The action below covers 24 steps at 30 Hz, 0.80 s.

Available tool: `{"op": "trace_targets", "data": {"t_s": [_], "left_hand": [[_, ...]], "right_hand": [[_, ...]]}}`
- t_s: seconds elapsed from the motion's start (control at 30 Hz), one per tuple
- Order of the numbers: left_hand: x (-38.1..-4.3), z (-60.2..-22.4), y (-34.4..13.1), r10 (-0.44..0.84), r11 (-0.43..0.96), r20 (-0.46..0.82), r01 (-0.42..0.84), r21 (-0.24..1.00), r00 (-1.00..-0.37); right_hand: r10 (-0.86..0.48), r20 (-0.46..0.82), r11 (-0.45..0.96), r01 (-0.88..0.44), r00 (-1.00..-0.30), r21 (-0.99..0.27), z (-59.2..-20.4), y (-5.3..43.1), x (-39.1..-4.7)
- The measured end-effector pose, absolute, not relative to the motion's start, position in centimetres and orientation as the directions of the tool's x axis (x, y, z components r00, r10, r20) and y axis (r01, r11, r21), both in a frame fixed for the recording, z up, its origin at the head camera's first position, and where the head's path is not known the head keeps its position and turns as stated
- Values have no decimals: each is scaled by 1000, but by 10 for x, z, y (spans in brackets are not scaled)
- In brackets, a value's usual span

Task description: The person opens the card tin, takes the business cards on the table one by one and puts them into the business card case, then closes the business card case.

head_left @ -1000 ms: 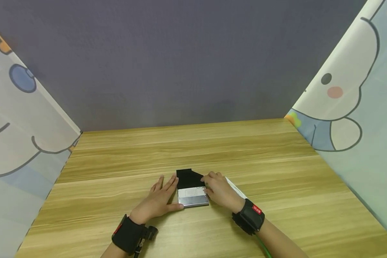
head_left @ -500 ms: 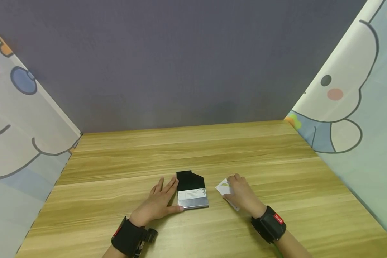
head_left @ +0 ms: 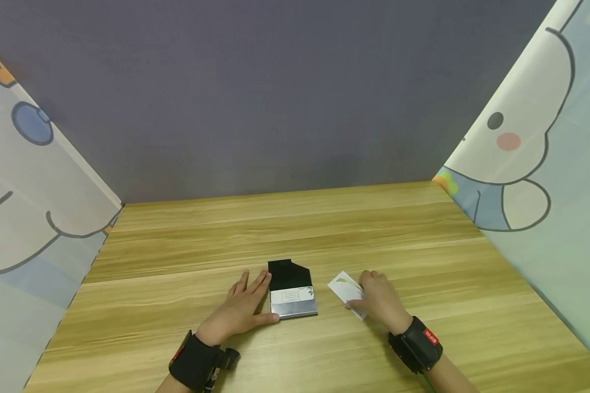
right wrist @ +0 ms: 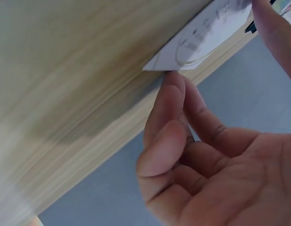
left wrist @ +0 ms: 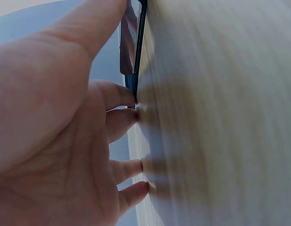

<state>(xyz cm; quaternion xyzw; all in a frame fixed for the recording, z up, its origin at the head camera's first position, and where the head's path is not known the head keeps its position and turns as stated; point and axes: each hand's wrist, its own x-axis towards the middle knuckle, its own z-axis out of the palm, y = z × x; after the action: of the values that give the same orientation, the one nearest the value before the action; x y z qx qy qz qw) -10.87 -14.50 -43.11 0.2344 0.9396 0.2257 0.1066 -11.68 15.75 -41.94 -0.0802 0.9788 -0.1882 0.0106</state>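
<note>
A metal business card case (head_left: 293, 309) lies on the table with its black-lined lid (head_left: 287, 274) folded back. Inside it shows a white printed card (head_left: 292, 295). My left hand (head_left: 236, 315) rests flat at the case's left side, fingers straight, with the thumb touching its near left corner. In the left wrist view the thumb lies by the case's shiny edge (left wrist: 129, 52). To the right, my right hand (head_left: 382, 302) pinches a white business card (head_left: 342, 285) by its edges, thumb on one side and fingertips on the other. Whether more than one card is there, I cannot tell.
The wood-grain table (head_left: 216, 234) ends at a dark grey panel (head_left: 285, 98) at the back. Cartoon-printed sheets (head_left: 526, 147) stand on both sides. Each wrist wears a black strap (head_left: 415, 345) with a cable.
My right hand has left the case's right side and moved right to the loose card. Since half a second ago it has shifted slightly right, uncovering more of that card. My left hand stays put.
</note>
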Motion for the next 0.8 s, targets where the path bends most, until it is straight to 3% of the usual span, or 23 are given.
{"op": "trace_targets", "data": {"t_s": [0.8], "left_hand": [[-108,-429,-144,482,788,-103,379,484,-870]], "right_hand": [[-153,22,906,-149,-988,-396,-419,157,-117]]}}
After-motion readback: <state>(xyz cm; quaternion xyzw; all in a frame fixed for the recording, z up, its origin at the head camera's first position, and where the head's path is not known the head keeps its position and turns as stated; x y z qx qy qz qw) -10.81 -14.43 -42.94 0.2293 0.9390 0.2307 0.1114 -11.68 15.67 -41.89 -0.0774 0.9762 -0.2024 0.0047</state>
